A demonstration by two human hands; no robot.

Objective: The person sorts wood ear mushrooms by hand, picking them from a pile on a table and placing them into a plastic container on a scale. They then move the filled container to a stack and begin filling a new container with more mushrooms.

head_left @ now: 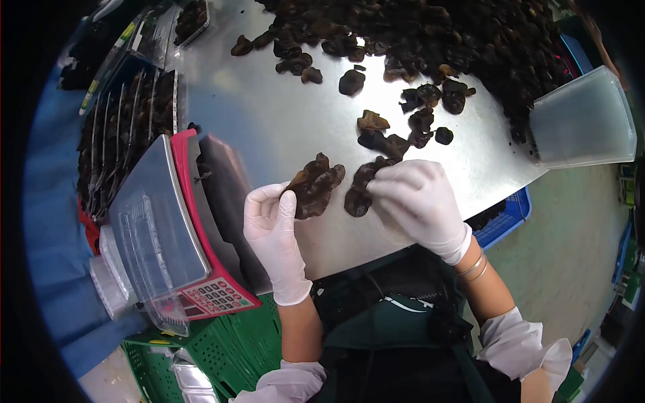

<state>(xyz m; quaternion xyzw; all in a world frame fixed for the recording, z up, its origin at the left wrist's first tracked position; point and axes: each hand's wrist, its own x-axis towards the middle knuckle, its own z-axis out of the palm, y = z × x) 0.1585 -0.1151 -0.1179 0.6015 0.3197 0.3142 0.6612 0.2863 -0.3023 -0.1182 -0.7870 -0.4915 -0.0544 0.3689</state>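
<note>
My left hand [272, 232], in a white glove, pinches a dark brown, wrinkled mushroom-like piece [316, 188] between thumb and fingers, just above the metal table [262, 121]. To its right, my right hand [423, 205], also gloved, has its fingers together on another dark piece [358, 195]. Its fingertips are slightly blurred. Beyond my hands lie loose dark pieces [393, 143], and a large heap of them [470, 33] covers the far side of the table.
At the left stand a scale [218, 295] with a clear tray [151, 248] on it and filled packs [124, 134]. Stacked clear containers [584, 121] sit at the right table edge. Below are a blue basket [517, 211] and green crates [235, 349].
</note>
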